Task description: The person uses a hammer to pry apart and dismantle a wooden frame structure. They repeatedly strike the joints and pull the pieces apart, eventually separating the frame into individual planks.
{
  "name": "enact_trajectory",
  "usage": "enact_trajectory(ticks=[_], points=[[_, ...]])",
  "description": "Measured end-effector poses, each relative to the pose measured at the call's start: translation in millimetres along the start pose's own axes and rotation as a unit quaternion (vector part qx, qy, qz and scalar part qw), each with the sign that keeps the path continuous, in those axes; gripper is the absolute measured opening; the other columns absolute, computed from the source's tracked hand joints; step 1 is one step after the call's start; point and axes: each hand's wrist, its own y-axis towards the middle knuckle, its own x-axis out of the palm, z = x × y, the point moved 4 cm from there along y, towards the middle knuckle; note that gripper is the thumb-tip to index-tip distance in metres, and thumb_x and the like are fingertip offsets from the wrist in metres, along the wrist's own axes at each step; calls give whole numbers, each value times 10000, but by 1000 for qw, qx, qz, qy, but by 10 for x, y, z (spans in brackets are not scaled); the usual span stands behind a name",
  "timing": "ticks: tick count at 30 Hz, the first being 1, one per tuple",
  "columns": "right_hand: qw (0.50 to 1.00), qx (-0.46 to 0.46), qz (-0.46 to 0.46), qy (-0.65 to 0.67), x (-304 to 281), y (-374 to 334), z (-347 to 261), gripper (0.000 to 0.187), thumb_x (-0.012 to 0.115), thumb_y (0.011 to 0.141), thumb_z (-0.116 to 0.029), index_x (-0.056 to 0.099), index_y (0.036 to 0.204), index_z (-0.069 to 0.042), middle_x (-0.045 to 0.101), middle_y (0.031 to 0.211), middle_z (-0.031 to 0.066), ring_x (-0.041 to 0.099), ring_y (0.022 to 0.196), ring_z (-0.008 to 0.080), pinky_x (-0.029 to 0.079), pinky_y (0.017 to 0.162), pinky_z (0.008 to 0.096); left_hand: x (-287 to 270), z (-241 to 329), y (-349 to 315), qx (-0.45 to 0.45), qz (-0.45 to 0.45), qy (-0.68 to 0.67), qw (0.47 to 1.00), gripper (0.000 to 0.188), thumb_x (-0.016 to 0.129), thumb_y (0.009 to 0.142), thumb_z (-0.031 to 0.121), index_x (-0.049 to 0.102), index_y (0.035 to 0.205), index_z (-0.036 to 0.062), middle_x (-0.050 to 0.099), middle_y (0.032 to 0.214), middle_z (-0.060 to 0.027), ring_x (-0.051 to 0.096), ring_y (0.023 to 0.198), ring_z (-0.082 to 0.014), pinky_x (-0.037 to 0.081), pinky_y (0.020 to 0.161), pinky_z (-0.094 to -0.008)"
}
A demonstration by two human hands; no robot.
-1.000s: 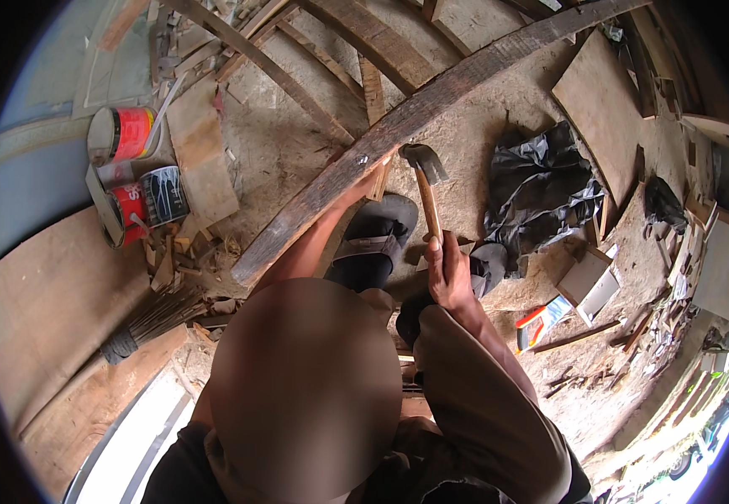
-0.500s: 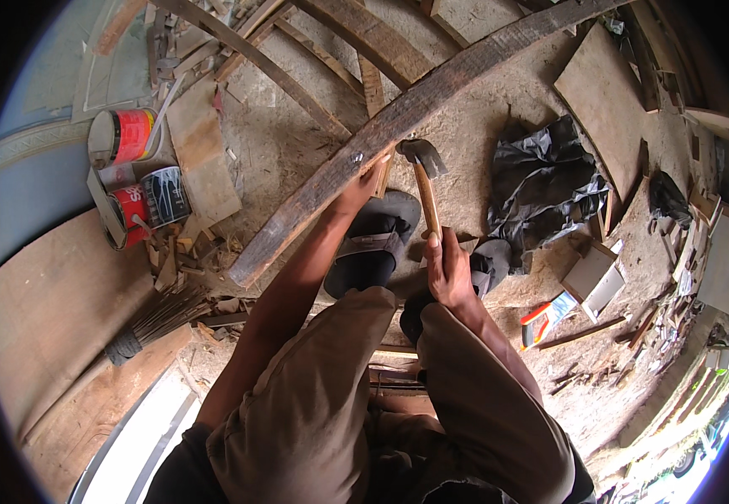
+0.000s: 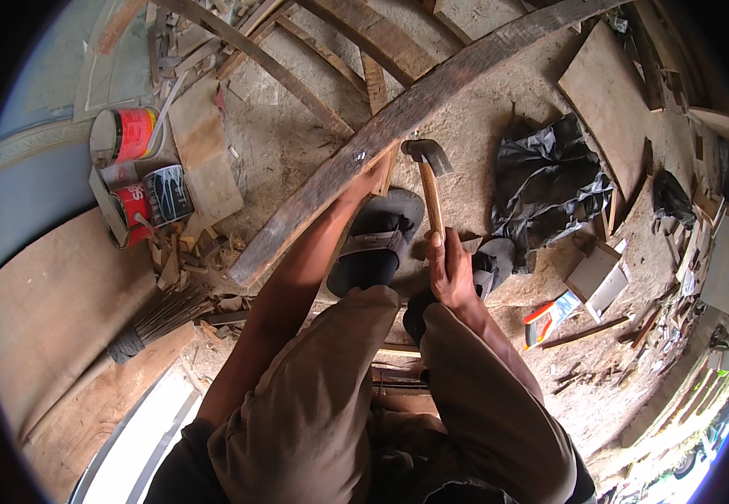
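Observation:
My right hand (image 3: 452,270) is closed round the wooden handle of a claw hammer (image 3: 432,189). Its dark metal head is raised, close to the lower edge of a long, weathered wooden beam (image 3: 406,113). That beam runs slantwise from the lower left to the upper right. My left hand (image 3: 366,183) reaches up against the beam's underside, and the beam hides most of its fingers. Beside that hand a narrow wood strip (image 3: 388,172) comes out from under the beam. A small shiny spot, perhaps a nail head, shows on the beam's face above the left hand.
More timbers (image 3: 373,38) cross behind the beam. Paint cans (image 3: 133,134) stand at the left, above a bundle of thin sticks (image 3: 158,323). A crumpled black plastic sheet (image 3: 549,185) lies at the right, with a handsaw (image 3: 549,319) with an orange-and-grey handle nearer me. Wood scraps litter the floor.
The hammer and my right hand appear slightly further right, though the whole view has shifted a little too. My left hand stays at the beam, with less of its fingers showing.

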Motion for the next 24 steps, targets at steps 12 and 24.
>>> enact_trajectory(ticks=[12, 24], points=[[997, -50, -3, -60, -24, 74, -346, 267, 442, 1010, -262, 419, 1061, 0, 571, 697, 300, 564, 722, 533, 429, 585, 541, 95, -28, -91, -30, -3, 8, 1000, 184, 658, 860, 240, 603, 925, 78, 593, 907, -58, 587, 838, -238, 451, 705, -362], [977, -143, 17, -158, -36, 200, -351, 194, 488, 981, -168, 393, 982, 0, 549, 617, 281, 558, 605, 522, 408, 492, 562, 64, 41, 25, -105, 20, -18, 994, 220, 726, 787, 226, 652, 928, 74, 656, 846, -120, 627, 813, -317, 478, 739, -395]])
